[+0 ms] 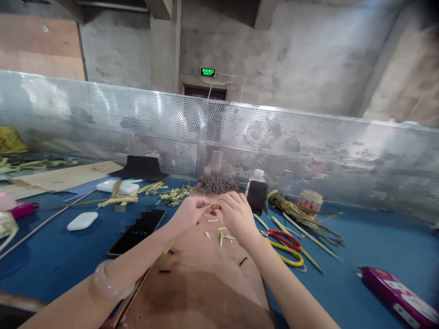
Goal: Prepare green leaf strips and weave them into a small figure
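Note:
Near the far end of a brown board (195, 292), my two hands meet with their fingertips close together. My left hand (187, 212) has its thumb and fingers closed in a pinch, a clear bangle on the wrist. My right hand (236, 212) curls inward opposite it, fingers bent and closed. What lies between the fingertips is too small and covered to make out. A grey clump of curled strands (217, 185) sits just beyond the hands. Several short pale-green strips (221, 238) are scattered on the board on the near side of the hands.
Left on the blue table: a phone (137, 235), white earbud case (82, 221) and cut plant pieces (176, 195). Right: red-and-yellow-handled scissors (286, 246), dried leaves (305, 217), a jar (310, 201), a bottle (259, 175), a dark phone (256, 197) and purple packet (398, 292). Perforated metal screen (308, 141) behind.

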Available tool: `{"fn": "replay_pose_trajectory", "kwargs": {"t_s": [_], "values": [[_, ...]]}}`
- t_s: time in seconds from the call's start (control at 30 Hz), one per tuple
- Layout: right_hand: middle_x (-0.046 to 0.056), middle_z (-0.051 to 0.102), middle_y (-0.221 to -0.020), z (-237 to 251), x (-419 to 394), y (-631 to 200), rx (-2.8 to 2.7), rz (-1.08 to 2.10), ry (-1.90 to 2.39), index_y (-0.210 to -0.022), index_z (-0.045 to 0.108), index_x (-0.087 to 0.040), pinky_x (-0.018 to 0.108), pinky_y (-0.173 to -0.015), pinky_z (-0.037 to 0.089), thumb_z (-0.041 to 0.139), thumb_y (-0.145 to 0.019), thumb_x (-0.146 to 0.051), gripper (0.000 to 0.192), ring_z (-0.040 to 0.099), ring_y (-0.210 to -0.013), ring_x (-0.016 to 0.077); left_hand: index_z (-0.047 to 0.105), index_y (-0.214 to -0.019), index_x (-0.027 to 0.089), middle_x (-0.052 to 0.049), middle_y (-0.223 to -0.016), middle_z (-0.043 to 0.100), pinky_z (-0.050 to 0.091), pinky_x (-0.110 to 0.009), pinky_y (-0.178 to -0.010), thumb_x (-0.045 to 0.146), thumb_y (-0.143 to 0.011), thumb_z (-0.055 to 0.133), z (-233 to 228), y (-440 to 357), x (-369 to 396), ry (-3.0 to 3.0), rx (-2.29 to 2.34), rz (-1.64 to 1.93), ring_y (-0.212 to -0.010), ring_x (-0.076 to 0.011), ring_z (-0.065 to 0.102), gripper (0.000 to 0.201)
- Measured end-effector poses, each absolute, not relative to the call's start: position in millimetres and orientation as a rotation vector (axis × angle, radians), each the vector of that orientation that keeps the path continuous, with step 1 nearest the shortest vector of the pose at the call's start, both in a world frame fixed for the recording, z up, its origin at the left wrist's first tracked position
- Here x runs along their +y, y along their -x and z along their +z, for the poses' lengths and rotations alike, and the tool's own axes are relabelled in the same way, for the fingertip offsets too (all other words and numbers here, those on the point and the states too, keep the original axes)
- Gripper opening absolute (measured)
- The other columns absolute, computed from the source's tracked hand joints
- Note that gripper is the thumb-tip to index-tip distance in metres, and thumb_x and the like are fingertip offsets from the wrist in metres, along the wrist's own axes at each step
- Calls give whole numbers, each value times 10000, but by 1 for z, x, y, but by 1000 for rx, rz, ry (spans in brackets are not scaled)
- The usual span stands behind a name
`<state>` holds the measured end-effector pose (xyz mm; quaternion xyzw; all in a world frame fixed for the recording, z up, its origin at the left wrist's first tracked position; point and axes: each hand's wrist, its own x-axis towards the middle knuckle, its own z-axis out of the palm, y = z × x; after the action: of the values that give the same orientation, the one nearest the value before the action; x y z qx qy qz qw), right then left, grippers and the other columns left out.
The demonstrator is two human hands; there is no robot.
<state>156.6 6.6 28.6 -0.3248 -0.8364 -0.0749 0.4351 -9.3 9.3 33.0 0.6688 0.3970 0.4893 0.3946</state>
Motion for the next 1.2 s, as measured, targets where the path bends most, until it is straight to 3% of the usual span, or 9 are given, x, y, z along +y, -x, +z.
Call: {"fn": "replay_pose_trajectory", "kwargs": {"t_s": [0.33, 0.73, 1.03, 1.2], "values": [[0, 588, -709, 47, 1, -177, -2165, 125, 754, -663, 601, -189, 229, -633, 437, 431, -775, -22, 263, 560, -669, 120, 751, -727, 196, -35, -646, 691, 357, -217, -549, 278, -750, 619, 40, 8, -6, -2314, 952, 1060, -576, -175, 559, 157], [-33, 535, -583, 54, -8, -181, -2083, 507, 792, -703, 511, -197, 217, -488, 399, 484, -832, -179, 133, 511, -503, 105, 744, -812, 213, -13, -578, 608, 268, -228, -492, 337, -790, 619, 41, 6, -17, -2567, 840, 1097, -474, -107, 372, 178], [-43, 491, -584, 55, -12, -179, -1905, 647, 641, -692, 460, -198, 231, -541, 394, 503, -861, -269, 188, 482, -533, 99, 733, -754, 177, 26, -507, 461, 193, -227, -454, 367, -789, 616, 47, 10, -16, -2473, 848, 1057, -475, -90, 281, 226], [-36, 546, -568, 54, -11, -183, -1890, 862, 588, -702, 470, -187, 222, -501, 413, 549, -853, -332, 224, 547, -495, 101, 734, -805, 167, 22, -543, 521, 176, -217, -437, 354, -799, 601, 50, 12, -21, -2422, 790, 954, -468, -69, 271, 229]]}}
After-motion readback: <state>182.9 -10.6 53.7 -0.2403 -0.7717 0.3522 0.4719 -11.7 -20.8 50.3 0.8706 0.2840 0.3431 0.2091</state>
